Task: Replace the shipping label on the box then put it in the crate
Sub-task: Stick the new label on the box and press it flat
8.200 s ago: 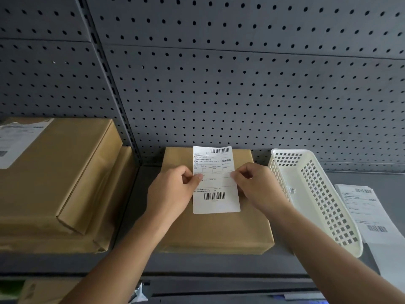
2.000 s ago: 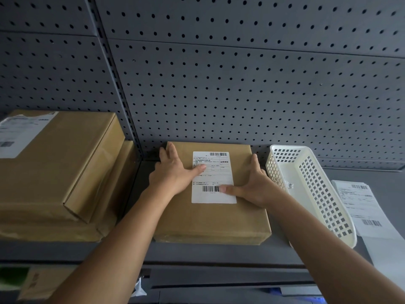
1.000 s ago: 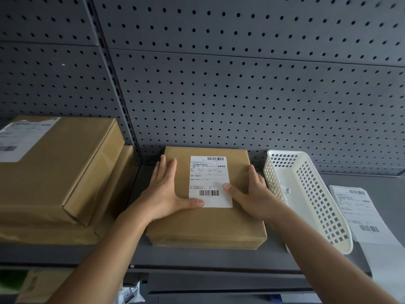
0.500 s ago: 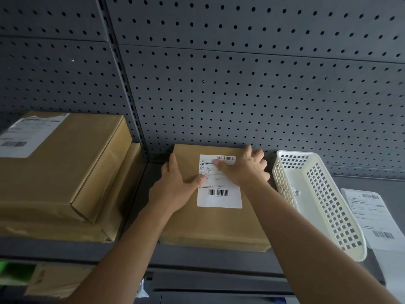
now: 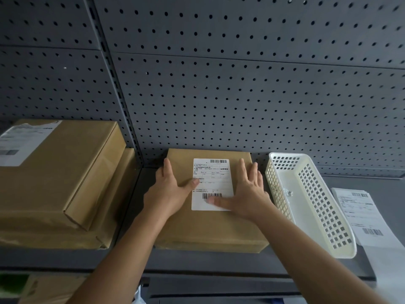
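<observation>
Pressing flat, the left hand (image 5: pixel 168 191) and right hand (image 5: pixel 247 194), fingers spread and gripping nothing, cover both edges of the label (image 5: pixel 212 183) on the box (image 5: pixel 210 224) beside the crate (image 5: pixel 311 202); its print is illegible.

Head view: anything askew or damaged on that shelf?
The shipping label lies flat and square on the middle box. The label on the top-left box looks torn along its upper edge. The white basket sits tilted.
</observation>
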A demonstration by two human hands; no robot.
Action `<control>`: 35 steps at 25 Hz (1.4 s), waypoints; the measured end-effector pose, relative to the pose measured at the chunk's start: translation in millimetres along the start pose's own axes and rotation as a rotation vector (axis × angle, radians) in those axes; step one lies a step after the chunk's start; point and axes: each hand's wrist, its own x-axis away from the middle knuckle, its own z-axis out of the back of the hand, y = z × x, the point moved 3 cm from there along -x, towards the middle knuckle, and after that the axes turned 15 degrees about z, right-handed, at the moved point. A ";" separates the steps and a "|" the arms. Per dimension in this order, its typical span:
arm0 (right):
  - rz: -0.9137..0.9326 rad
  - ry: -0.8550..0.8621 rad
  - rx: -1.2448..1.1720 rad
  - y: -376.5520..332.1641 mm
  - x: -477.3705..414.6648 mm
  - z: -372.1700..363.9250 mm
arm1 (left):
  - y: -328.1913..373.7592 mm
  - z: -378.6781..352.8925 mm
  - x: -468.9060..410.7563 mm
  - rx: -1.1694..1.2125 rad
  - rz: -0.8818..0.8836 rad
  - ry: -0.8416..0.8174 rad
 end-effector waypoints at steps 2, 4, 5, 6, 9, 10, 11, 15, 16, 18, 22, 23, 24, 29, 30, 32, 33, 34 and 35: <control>0.016 0.001 -0.011 -0.7 11.2 0.2 | -0.1 -0.5 -0.6 -0.005 0.001 0.011; 0.036 -0.018 -0.016 -0.1 20.7 0.5 | 0.3 -0.7 -1.0 -0.010 -0.001 0.019; 0.044 -0.037 -0.019 1.6 23.9 0.9 | 0.5 -0.7 -1.2 -0.010 -0.005 0.018; 0.048 -0.052 -0.026 4.0 25.1 1.4 | 0.1 -1.0 -2.3 -0.011 -0.007 0.013; 0.029 0.064 -0.128 8.3 13.7 10.5 | 2.5 6.4 -6.9 0.044 0.002 -0.007; 0.005 0.148 -0.175 9.6 3.6 16.0 | 7.4 11.0 -9.7 0.064 0.006 0.006; -0.035 0.203 -0.210 11.2 -9.5 21.2 | 14.1 14.8 -12.9 0.066 0.013 0.024; -0.286 0.160 -0.326 16.1 -53.5 22.6 | 45.9 16.1 -20.0 -0.027 0.052 0.069; -0.316 0.147 -0.305 15.0 -56.3 19.7 | 50.7 13.5 -20.0 -0.062 0.060 0.083; -0.325 0.154 -0.216 11.3 -55.6 17.4 | 52.9 6.1 -19.5 -0.129 0.081 0.097; -0.228 0.096 -0.234 14.9 -51.9 17.7 | 44.8 -0.1 -25.0 -0.212 0.050 -0.040; -0.185 0.054 -0.239 16.1 -49.0 17.8 | 41.8 1.6 -26.4 -0.221 0.029 -0.094; -0.144 0.011 -0.229 16.7 -45.1 17.5 | 38.7 3.9 -27.5 -0.218 0.008 -0.143; -0.015 -0.126 -0.170 21.5 -36.1 20.3 | 32.2 9.0 -29.6 -0.184 -0.028 -0.292; -0.005 -0.141 -0.172 23.0 -35.7 20.7 | 31.3 9.7 -29.5 -0.163 -0.031 -0.302; 0.049 -0.110 -0.124 25.4 -32.2 20.6 | 25.5 9.7 -30.5 -0.095 -0.058 -0.302; 0.108 -0.057 -0.043 25.6 -27.3 19.3 | 21.5 8.3 -30.7 -0.061 -0.084 -0.289; 0.197 0.017 0.063 23.7 -22.2 17.7 | 17.6 6.6 -30.9 -0.035 -0.112 -0.254; 0.302 0.087 0.161 17.8 -18.1 16.0 | 14.1 4.9 -31.0 -0.016 -0.134 -0.197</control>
